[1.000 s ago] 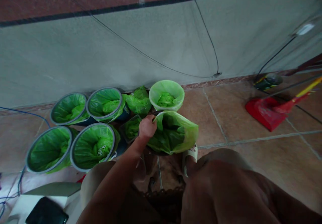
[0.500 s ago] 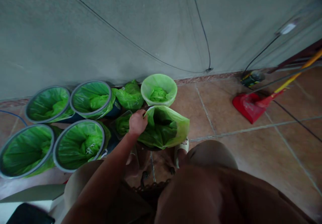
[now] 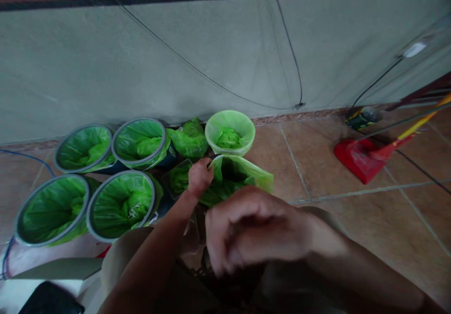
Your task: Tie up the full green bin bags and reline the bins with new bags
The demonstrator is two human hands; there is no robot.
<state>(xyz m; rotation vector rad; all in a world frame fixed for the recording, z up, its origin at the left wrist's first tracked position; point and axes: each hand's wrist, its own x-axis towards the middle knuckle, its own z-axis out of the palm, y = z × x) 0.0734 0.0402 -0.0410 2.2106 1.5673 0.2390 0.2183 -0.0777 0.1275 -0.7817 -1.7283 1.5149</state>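
Note:
With fingers pinched, my left hand [image 3: 200, 177] holds the left edge of a green plastic bag [image 3: 239, 175] whose mouth stands open between my knees. My right hand [image 3: 257, 227] is raised close to the camera in front of that bag, fingers curled and blurred by motion. Whatever it may hold is hidden. Just left of my left hand sits a clear tray [image 3: 176, 180] with green plastic in it. Beyond the bag stands a small round bin [image 3: 230, 147] lined with pale green plastic, crumpled green plastic inside.
Several grey-rimmed bins [image 3: 121, 206] with green liners stand to the left. A filled green bag [image 3: 190, 137] leans near the wall. On the right are a red dustpan [image 3: 362, 159] with a yellow handle, a dark can [image 3: 364, 118] and a cable [image 3: 419, 166] on the tiled floor.
My right hand has come into view from the lower right, over the near part of the bag. My left hand keeps its hold on the bag's edge. The view has shifted slightly.

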